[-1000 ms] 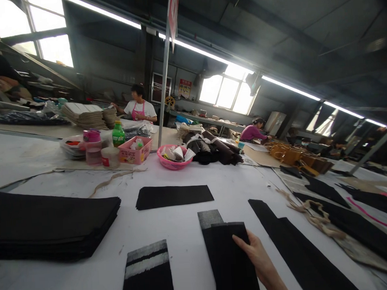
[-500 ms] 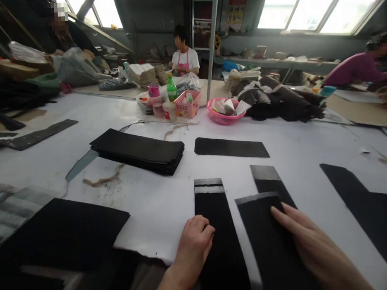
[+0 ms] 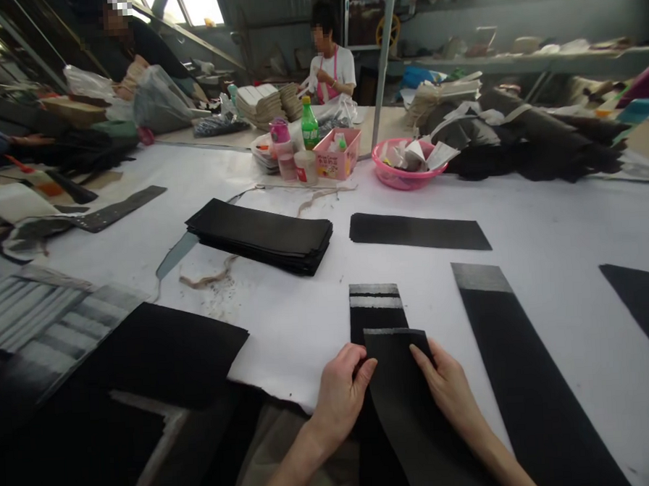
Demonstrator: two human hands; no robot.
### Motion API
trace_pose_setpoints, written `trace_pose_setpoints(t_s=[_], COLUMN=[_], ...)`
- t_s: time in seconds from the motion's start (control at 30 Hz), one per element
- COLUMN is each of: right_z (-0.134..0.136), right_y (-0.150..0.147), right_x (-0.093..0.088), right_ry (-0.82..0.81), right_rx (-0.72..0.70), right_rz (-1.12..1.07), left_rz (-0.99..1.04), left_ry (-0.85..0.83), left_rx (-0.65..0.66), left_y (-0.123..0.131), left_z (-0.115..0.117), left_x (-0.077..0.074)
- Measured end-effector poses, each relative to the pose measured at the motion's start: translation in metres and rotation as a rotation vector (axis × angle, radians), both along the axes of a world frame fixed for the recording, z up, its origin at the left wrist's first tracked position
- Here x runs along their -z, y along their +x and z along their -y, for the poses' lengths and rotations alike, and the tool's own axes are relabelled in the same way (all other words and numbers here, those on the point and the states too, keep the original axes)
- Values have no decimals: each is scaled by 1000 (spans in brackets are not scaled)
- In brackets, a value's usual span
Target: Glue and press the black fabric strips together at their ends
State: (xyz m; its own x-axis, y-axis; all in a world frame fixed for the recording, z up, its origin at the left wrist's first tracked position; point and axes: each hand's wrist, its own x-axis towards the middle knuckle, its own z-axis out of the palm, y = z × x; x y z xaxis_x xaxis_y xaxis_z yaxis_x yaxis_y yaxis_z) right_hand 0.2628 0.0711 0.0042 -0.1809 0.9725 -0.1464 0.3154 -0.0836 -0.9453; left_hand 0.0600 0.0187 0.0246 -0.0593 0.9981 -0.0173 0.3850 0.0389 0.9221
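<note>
In my right hand a black strip with a pale band along its top edge is pinched by the right edge. My left hand is closed at the same strip's left edge, the thumb against it and the other fingers curled, partly hidden. Beneath the held strip lies another black strip, with two whitish bands across its far end. To the right, a long black strip with a grey end band lies flat on the white table.
Beyond my hands are a thick stack of black pieces and a smaller black pile. Large black sheets lie at left. A pink basin, a pink box and a green bottle stand farther back. Co-workers sit across the table.
My right hand has brought its strip leftward over the strip with two white bands. My left hand has come to the held strip's left edge. The camera view has shifted.
</note>
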Motion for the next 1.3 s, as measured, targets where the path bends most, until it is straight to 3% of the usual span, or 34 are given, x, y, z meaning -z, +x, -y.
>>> trace_pose_setpoints(t_s=[0.13,0.43,0.5,0.67,0.77,0.87,1.0,1.2,1.3], right_z=[6,22,21,21,21,21,20,21,21], right_y=[0,-7,-7,-8,-8,-8,-8,-7,-7], right_x=[10,8,8,9,9,10,12,14,13], right_ry=[25,123,143,187,203,199,202,245,248], right_rx=[18,71,71,80,78,75,81,91,89], right_rz=[57,303,311,342,364,369,385,420,422], left_rz=[-78,-150,-110,218,128,12,72,228,234], left_ry=[-78,-60,-72,-200,-170,-165,-294,-545,-553], left_rx=[-21,-8,-17,-93,-149,-120,-55,-26,-14], left_y=[2,6,5,-4,-10,-13,-14,-21,-20], left_z=[3,12,12,8,12,27,58,101,109], left_x=[4,3,5,6,3,-2,-2,16,24])
